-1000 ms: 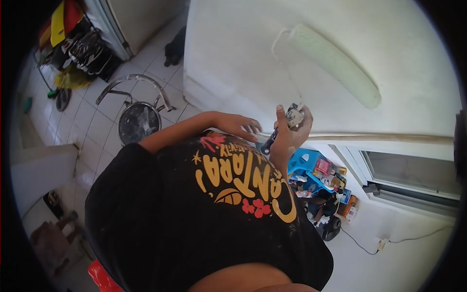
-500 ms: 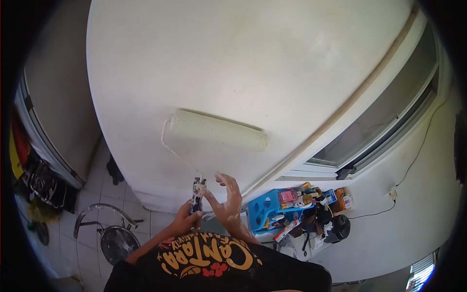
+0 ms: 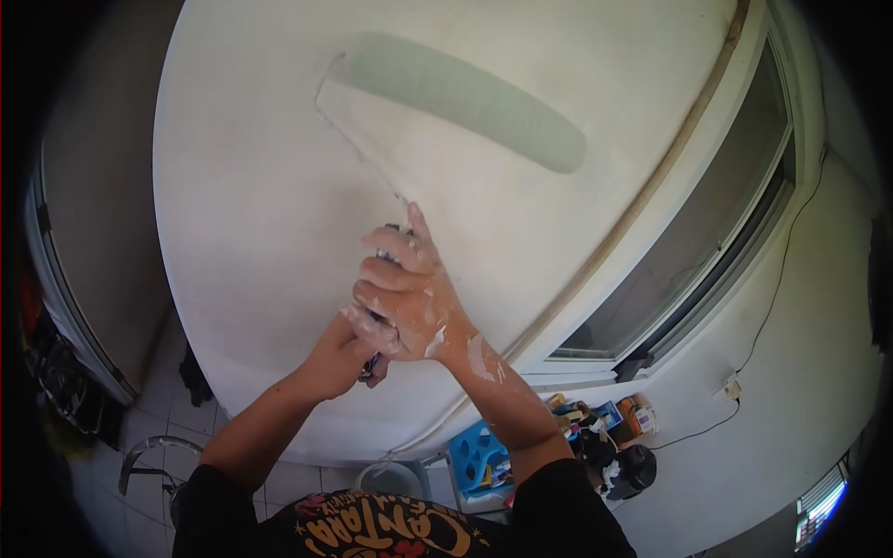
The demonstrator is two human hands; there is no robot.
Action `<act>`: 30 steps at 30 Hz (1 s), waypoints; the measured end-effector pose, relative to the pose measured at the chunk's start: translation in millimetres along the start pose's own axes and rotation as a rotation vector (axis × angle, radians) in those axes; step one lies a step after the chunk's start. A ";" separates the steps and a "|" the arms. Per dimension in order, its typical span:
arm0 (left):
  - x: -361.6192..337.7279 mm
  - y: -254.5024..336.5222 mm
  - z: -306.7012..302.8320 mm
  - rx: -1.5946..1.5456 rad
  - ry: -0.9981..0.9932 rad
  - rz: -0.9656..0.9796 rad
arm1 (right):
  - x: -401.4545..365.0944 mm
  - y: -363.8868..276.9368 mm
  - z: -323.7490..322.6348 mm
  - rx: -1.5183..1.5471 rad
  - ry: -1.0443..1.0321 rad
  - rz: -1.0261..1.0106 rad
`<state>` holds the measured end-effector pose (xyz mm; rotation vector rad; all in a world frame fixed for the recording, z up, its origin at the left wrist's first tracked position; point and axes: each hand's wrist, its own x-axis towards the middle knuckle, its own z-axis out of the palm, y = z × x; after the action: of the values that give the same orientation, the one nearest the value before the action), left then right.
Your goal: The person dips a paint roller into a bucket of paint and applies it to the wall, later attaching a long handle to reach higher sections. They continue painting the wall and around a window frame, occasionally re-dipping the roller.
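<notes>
The person stood close to the white wall (image 3: 260,242) with both arms stretched up and both hands locked onto one paint roller (image 3: 465,102). The right hand (image 3: 409,298), flecked with white paint, was closed tight round the upper part of the grip. The left hand (image 3: 342,358) was wrapped just beneath it, touching it, so that almost nothing of the grip showed between the fingers.

To my eye the hands were stacked that way for leverage. The roller lay high on the wall, well above them, and one hand at that reach would have struggled to press it flat. Its pale green sleeve sat slanted against the plaster, the left end higher. The thin wire arm (image 3: 358,153) ran from that end down into the fists.

A pipe (image 3: 642,205) ran down the wall on a slant to the right of the roller. Beyond it was a window (image 3: 707,232), which the roller sat well apart from. Down on the floor, near the person's feet, stood a blue crate (image 3: 474,456) crammed with bottles and tins, and a pale bucket (image 3: 395,476) just beside it, likely left within easy reach. A cable (image 3: 791,270) trailed down the side wall to a socket (image 3: 733,384).
</notes>
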<state>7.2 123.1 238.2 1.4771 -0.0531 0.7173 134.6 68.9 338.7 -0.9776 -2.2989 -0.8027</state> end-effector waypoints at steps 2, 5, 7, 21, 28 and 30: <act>18.3 38.2 8.4 -0.040 0.121 -0.007 | 27.0 13.7 -20.7 -0.050 0.045 -0.031; 52.2 75.6 2.1 -0.062 0.108 0.030 | 61.1 33.8 -44.3 -0.124 0.079 -0.012; 73.4 97.5 -5.2 -0.066 0.080 0.039 | 82.6 43.6 -58.4 -0.162 0.103 -0.014; 88.3 153.7 68.7 -0.463 0.060 0.014 | 115.5 -13.4 -116.2 0.385 0.288 0.896; 24.2 10.7 32.2 -0.920 -0.242 -0.176 | 42.8 -28.8 -59.6 0.336 0.321 1.051; -26.9 -33.6 11.0 -0.469 -0.194 -0.169 | 3.5 -19.9 -32.8 0.020 0.318 1.061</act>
<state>5.8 104.6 197.9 1.0794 -0.2273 0.3879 124.5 36.8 357.4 -1.6599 -1.2180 -0.4089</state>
